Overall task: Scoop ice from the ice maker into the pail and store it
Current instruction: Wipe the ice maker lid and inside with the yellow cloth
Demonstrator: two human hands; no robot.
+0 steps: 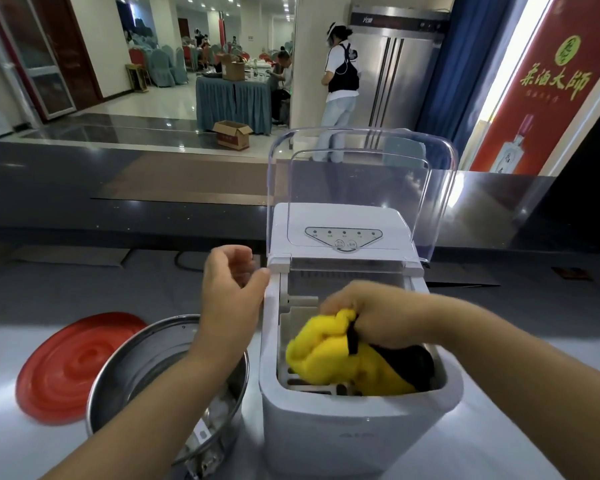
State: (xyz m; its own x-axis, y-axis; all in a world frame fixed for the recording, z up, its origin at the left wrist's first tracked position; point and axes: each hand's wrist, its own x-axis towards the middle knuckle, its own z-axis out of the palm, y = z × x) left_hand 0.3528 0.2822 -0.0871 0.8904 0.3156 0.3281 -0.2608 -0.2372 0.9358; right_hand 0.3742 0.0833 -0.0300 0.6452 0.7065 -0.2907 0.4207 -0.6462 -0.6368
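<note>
Looking down, we see the white ice maker (357,424) standing on the grey worktop (49,282) straight ahead, its clear lid (361,174) swung up and back so the bin lies open. Our right hand (371,317) reaches into that bin from the right, fingers curled tight around a bunched yellow cloth (326,355) that has a dark strap or patch on it. The cloth fills most of the bin and rests on the slotted white basket, a strip of which shows at the front edge. No ice is plainly visible in the bin.

Our left hand (229,282) hangs beside the machine's upper left corner, fingers loosely bent and holding nothing. The thumb tip sits right at the lid hinge; we cannot tell whether it touches.

The steel pail (146,344) stands just beside the ice maker on its left, with our left forearm passing over it. Something pale lies at its bottom, too blurred for us to name. A round red lid (70,365) lies flat on the worktop, partly behind the pail's left side.

Behind the worktop, a person (340,74) stands facing a steel refrigerator.
</note>
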